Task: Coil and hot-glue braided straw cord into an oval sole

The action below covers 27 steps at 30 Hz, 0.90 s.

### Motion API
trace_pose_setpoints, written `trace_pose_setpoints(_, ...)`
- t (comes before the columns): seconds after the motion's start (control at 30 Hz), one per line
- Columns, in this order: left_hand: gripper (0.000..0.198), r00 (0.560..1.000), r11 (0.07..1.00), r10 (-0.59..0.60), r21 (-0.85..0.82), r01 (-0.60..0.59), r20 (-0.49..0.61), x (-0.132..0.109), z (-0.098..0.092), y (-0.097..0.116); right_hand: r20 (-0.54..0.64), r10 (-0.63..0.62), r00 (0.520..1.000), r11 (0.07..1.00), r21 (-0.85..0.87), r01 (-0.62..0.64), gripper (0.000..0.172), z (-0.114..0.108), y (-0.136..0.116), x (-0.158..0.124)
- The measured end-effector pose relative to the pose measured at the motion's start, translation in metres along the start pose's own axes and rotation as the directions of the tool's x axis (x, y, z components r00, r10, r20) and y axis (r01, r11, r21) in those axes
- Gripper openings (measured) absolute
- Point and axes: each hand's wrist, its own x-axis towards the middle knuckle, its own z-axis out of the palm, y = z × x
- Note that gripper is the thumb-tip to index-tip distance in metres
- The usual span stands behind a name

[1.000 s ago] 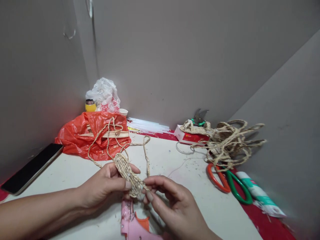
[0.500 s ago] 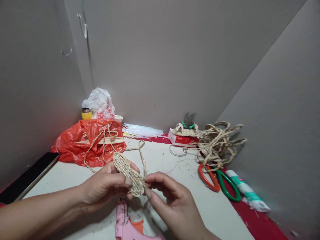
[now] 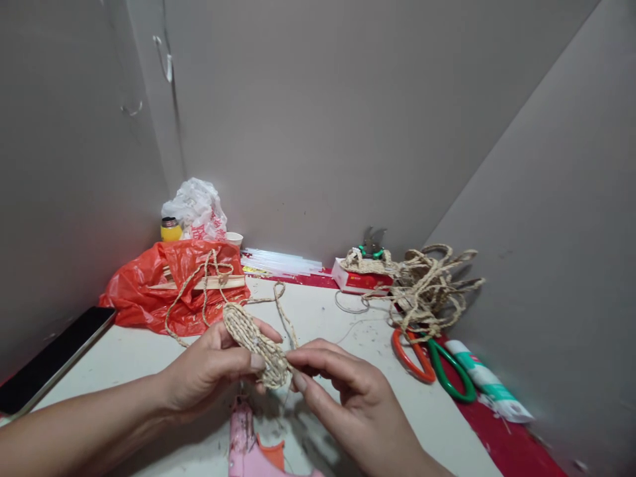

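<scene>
My left hand (image 3: 209,371) grips a small oval piece of braided straw (image 3: 253,343), thumb on top and fingers under it. My right hand (image 3: 342,391) pinches the near end of that same piece with thumb and forefinger. A loose tail of braided straw cord (image 3: 203,291) runs from the piece back over an orange plastic bag (image 3: 149,285). Both hands hover just above the white table (image 3: 322,318). A pink glue gun (image 3: 253,447) lies on the table right under my hands, partly hidden by them.
A black phone (image 3: 54,358) lies at the left edge. At the right sit a tangle of straw cord (image 3: 427,285), scissors with orange and green handles (image 3: 432,364), a white-and-teal tube (image 3: 489,387) and a red-white box (image 3: 360,278). Clear glue sticks (image 3: 283,262) lie by the back wall.
My right fingers slid closer onto the end of the straw piece and my left hand turned it slightly. The view shifted a little to the right.
</scene>
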Motion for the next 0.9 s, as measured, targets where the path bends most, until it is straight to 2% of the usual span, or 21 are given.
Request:
trace_pose_setpoints(0.2,0.021,1.0,0.999,0.013,0.033,-0.014,0.017,-0.001,-0.005,-0.001,0.022,-0.1,0.995,0.993,-0.053,0.101,0.027,0.002,0.002,-0.002)
trace_pose_setpoints(0.37,0.018,1.0,0.999,0.029,0.023,-0.029,0.012,-0.001,-0.003,0.001,0.001,-0.201,0.98,0.957,-0.212,0.197,0.022,0.007,0.009,-0.008)
trace_pose_setpoints(0.5,0.017,1.0,1.0,0.029,-0.012,-0.029,0.005,-0.001,0.001,0.001,-0.013,-0.266,0.964,0.917,-0.312,0.248,0.025,0.012,0.014,-0.013)
trace_pose_setpoints(0.73,0.019,0.999,0.998,0.017,-0.054,-0.019,-0.048,-0.002,0.002,0.002,0.0,-0.269,0.963,0.883,-0.398,0.247,0.033,0.015,0.013,-0.016)
trace_pose_setpoints(0.9,0.018,1.0,0.993,0.021,-0.12,-0.023,-0.021,-0.002,0.004,-0.001,0.006,-0.3,0.954,0.855,-0.442,0.272,0.03,0.018,0.016,-0.017)
